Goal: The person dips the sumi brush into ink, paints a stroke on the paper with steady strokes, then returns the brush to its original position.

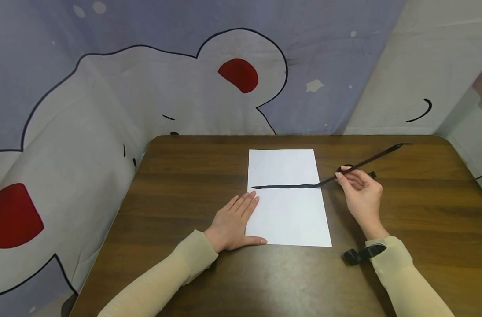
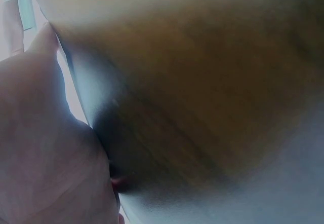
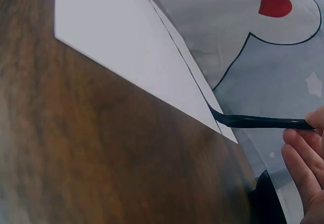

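Observation:
A sheet of white paper (image 1: 288,220) lies on the table, crossed by a black ink stroke (image 1: 284,186) from near its left edge to its right edge. My right hand (image 1: 361,191) pinches a dark writing brush (image 1: 371,159) by its handle, thumb against fingers. The brush leans, its handle rising to the right. In the right wrist view the black bristles (image 3: 217,115) bend against the paper at the stroke's right end. My left hand (image 1: 234,222) rests with straight fingers on the paper's left side, thumb by the lower left corner; the left wrist view shows it close up and dim.
A black object (image 1: 372,175) sits behind my right hand, partly hidden by it. The brown wooden table (image 1: 177,198) meets a patterned cloth (image 1: 145,88) at the back and sides. A black wrist strap (image 1: 372,251) circles the right sleeve.

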Tool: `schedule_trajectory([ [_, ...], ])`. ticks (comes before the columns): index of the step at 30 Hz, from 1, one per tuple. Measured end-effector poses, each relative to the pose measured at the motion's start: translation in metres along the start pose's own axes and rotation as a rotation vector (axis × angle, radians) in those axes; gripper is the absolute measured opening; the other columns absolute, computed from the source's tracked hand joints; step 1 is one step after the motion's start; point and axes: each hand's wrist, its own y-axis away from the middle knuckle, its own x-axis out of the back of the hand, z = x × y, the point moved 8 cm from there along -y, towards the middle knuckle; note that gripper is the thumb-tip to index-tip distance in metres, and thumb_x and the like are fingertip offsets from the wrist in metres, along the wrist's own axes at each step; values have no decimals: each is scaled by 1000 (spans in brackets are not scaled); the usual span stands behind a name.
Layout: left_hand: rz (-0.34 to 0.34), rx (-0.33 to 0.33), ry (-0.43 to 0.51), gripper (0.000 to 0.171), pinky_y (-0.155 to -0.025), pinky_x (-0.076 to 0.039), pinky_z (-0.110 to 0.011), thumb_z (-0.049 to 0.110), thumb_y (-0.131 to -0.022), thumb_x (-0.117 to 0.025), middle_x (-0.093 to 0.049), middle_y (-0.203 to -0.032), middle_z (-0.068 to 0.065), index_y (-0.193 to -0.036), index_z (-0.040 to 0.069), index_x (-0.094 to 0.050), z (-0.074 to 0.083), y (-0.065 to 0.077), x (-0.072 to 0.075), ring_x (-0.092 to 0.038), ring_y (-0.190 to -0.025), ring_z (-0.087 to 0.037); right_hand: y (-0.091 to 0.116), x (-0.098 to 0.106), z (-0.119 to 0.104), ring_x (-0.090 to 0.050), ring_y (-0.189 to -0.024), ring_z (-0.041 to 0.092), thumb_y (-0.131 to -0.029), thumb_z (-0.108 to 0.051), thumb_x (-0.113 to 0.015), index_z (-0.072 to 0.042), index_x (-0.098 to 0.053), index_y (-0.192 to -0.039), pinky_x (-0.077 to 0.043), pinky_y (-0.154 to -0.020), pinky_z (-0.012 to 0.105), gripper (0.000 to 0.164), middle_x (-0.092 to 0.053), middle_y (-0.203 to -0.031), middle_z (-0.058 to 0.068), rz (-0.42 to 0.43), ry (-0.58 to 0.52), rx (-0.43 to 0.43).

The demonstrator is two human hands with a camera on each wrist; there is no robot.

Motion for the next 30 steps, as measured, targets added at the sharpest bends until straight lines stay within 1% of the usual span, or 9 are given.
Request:
schedule_trajectory([
  [4, 8, -2, -9, 112, -124, -6, -38, 87, -88, -31, -3, -170, -7, -164, 8, -8, -1, -1, -2, -4, -155, -21, 0, 5, 15, -73, -79, 5, -90, 6, -74, 16, -70, -108, -57, -73, 18, 21, -74, -96, 21, 9, 11, -22],
  [7, 21, -3, -22, 113, -124, -5, -38, 89, -87, -29, -3, -171, -7, -164, 8, -8, -2, -2, -5, -4, -155, -21, -1, 9, 27, -73, -79, 4, -90, 4, -75, 14, -71, -109, -57, -73, 17, 22, -75, -96, 16, 18, 20, -33],
  [12, 33, 0, -29, 115, -123, -2, -37, 91, -85, -23, 2, -170, -5, -164, 11, -3, -4, -5, -11, -1, -155, -19, -1, 14, 32, -73, -79, 4, -90, 1, -76, 11, -72, -109, -57, -73, 18, 22, -76, -95, 9, 32, 9, -29],
  [15, 35, 1, -24, 115, -123, -1, -37, 92, -84, -21, 3, -170, -4, -164, 11, -2, -5, -6, -13, 0, -155, -19, -1, 16, 28, -73, -78, 6, -88, 4, -77, 13, -72, -108, -57, -72, 19, 22, -76, -94, 6, 45, -30, -19],
  [21, 28, 1, -28, 115, -123, 0, -37, 92, -84, -20, 4, -170, -4, -164, 12, 0, -5, -6, -13, 1, -155, -18, -4, 24, 13, -74, -75, 11, -86, 8, -77, 18, -69, -105, -58, -70, 21, 23, -76, -90, 8, 88, -150, 7],
  [24, 27, 1, -33, 115, -123, 0, -37, 92, -84, -19, 4, -170, -4, -164, 12, 0, -5, -6, -12, 1, -155, -18, -7, 30, 4, -74, -74, 14, -85, 8, -77, 18, -69, -103, -59, -70, 22, 22, -75, -89, 13, 106, -211, 38],
  [30, 31, -1, -50, 115, -123, -1, -37, 92, -84, -19, 3, -170, -4, -164, 11, 0, -5, -6, -11, 0, -155, -18, -12, 37, -11, -74, -72, 23, -84, 10, -77, 20, -68, -102, -60, -69, 30, 23, -73, -91, 25, 108, -352, 117],
])
